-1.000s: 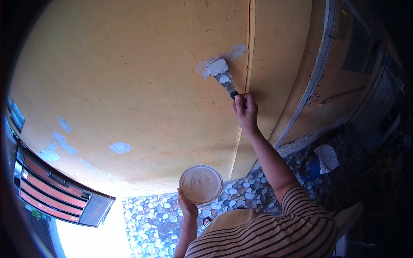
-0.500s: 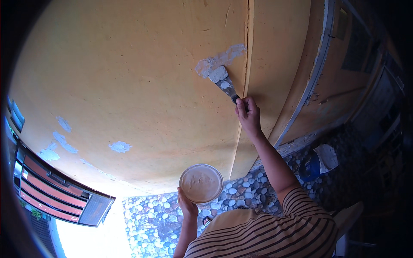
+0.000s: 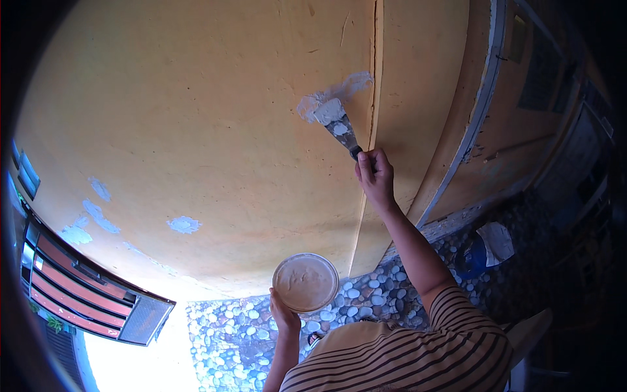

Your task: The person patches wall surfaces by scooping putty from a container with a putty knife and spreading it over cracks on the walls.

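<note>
Nearest my head cam, btm ctr of frame, is the striped shirt point(image 3: 392, 362) of the person I'm watching remotely. Just L of it, the left hand point(image 3: 285, 319) grips a round tub point(image 3: 305, 282) by its lower-left side, thumb at the rim; fingers underneath are hidden, so can't tell how they're set. Tub holds beige-grey paste, surface dented, so I'd guess plenty is left.

Ctr-right of frame, the right hand point(image 3: 375, 176) is closed round the dark handle of a putty knife point(image 3: 340, 128), thumb pressed along it. The blade points up-left, its end coated w/ paste, lying over the lower edge of a pale patch point(image 3: 356, 82), upper ctr. Can't tell if the edge presses on the wall point(image 3: 228, 137) or sits just off it.

Progress, as I judge it: this patch has paste over most of its length but looks thin and streaky toward the groove point(image 3: 374, 62) on its R, so prob. not finished. Other pale spots, e.g. the single one point(image 3: 184, 225) lower left, look coated already. Scratches point(image 3: 344, 29) near the top edge are bare, w/o paste.

Farther off: pebble-patterned floor point(image 3: 245, 333) btm ctr, blue container point(image 3: 471, 256) lower right, red-slatted gate point(image 3: 81, 287) far lower left.
</note>
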Tool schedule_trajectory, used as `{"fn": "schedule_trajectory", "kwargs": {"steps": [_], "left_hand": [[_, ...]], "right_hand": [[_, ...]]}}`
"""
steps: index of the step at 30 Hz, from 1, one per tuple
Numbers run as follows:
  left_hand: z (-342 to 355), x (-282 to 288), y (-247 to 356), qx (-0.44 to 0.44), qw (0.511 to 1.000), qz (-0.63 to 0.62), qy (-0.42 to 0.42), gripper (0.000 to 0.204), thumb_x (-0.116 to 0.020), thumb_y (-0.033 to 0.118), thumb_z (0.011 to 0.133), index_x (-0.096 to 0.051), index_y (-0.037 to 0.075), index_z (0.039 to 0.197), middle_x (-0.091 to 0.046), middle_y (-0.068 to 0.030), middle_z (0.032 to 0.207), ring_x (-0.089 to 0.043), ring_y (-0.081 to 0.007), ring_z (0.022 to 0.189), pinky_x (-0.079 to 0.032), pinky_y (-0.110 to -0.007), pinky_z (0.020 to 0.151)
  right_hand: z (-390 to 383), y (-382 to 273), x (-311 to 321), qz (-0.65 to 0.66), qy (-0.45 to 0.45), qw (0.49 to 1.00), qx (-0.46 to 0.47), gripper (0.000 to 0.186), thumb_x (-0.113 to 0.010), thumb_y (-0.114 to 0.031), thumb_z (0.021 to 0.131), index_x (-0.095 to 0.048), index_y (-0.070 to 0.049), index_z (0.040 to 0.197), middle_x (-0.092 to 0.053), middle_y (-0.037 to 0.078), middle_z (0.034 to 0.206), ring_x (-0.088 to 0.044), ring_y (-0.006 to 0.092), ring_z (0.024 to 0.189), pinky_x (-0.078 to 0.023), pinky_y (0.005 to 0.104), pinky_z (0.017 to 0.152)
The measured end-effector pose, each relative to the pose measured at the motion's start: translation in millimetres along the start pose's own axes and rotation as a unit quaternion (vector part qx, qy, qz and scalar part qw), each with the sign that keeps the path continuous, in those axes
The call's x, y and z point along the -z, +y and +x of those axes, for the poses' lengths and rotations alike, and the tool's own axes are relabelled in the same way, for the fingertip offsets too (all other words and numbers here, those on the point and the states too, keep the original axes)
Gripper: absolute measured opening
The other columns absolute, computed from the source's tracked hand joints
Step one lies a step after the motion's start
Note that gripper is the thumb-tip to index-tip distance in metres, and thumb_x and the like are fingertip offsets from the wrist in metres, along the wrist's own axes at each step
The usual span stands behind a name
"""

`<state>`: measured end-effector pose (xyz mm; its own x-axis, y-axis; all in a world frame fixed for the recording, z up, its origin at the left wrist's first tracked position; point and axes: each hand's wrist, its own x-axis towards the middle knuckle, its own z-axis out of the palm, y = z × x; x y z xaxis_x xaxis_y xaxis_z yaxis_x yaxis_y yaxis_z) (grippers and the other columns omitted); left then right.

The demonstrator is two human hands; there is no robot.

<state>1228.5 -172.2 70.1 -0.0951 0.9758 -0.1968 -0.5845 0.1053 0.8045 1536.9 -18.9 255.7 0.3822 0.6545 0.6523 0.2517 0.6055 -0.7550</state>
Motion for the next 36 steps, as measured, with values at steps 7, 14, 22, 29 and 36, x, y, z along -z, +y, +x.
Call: {"fn": "schedule_trajectory", "kwargs": {"steps": [7, 14, 22, 29, 36], "left_hand": [[1.2, 1.0, -1.4, 0.001, 1.000, -0.011, 0.014, 0.057, -0.039, 0.047, 0.107, -0.052, -0.002, 0.133, -0.060, -0.0152, 0.129, -0.061, -0.0234, 0.115, -0.050, -0.036, 0.098], [-2.2, -0.3, 0.1, 0.002, 1.000, -0.012, -0.003, 0.057, -0.040, 0.047, 0.107, -0.051, -0.002, 0.135, -0.059, -0.0152, 0.130, -0.061, -0.0241, 0.117, -0.050, -0.036, 0.099], [-0.3, 2.4, -3.9, -0.002, 1.000, -0.009, -0.004, 0.056, -0.041, 0.046, 0.106, -0.051, -0.002, 0.135, -0.059, -0.0158, 0.129, -0.061, -0.0246, 0.116, -0.051, -0.037, 0.098], [-2.2, -1.2, 0.0, 0.000, 1.000, -0.019, 0.012, 0.058, -0.041, 0.047, 0.106, -0.051, -0.002, 0.135, -0.060, -0.0155, 0.128, -0.062, -0.0248, 0.114, -0.051, -0.037, 0.096], [-6.1, 11.5, 0.0, -0.004, 1.000, -0.014, 0.013, 0.057, -0.041, 0.047, 0.107, -0.051, -0.002, 0.135, -0.059, -0.0152, 0.129, -0.062, -0.0243, 0.115, -0.051, -0.037, 0.098]], "right_hand": [[-4.4, -0.1, -1.3, -0.070, 0.010, 0.997, -0.038, 0.031, -0.060, -0.027, 0.103, -0.049, -0.005, 0.084, -0.056, 0.001, 0.061, -0.051, 0.0063, 0.054, -0.040, 0.0265, 0.050], [11.0, -18.9, -15.9, -0.014, 0.012, 1.000, -0.017, 0.031, -0.059, -0.028, 0.104, -0.048, -0.005, 0.085, -0.054, 0.000, 0.059, -0.050, 0.0060, 0.053, -0.039, 0.0260, 0.049], [-5.8, -17.0, -34.4, 0.042, 0.019, 0.998, -0.035, 0.031, -0.059, -0.029, 0.104, -0.048, -0.005, 0.086, -0.053, 0.000, 0.059, -0.050, 0.0070, 0.052, -0.040, 0.0266, 0.049], [-9.4, 0.0, -57.2, 0.009, 0.032, 0.999, -0.009, 0.032, -0.055, -0.029, 0.105, -0.043, -0.007, 0.086, -0.049, -0.002, 0.060, -0.044, 0.0046, 0.050, -0.037, 0.0225, 0.045], [-2.0, -11.4, -73.9, 0.036, 0.044, 0.998, -0.026, 0.032, -0.056, -0.030, 0.105, -0.043, -0.008, 0.086, -0.049, -0.001, 0.060, -0.045, 0.0048, 0.049, -0.036, 0.0228, 0.043]]}}
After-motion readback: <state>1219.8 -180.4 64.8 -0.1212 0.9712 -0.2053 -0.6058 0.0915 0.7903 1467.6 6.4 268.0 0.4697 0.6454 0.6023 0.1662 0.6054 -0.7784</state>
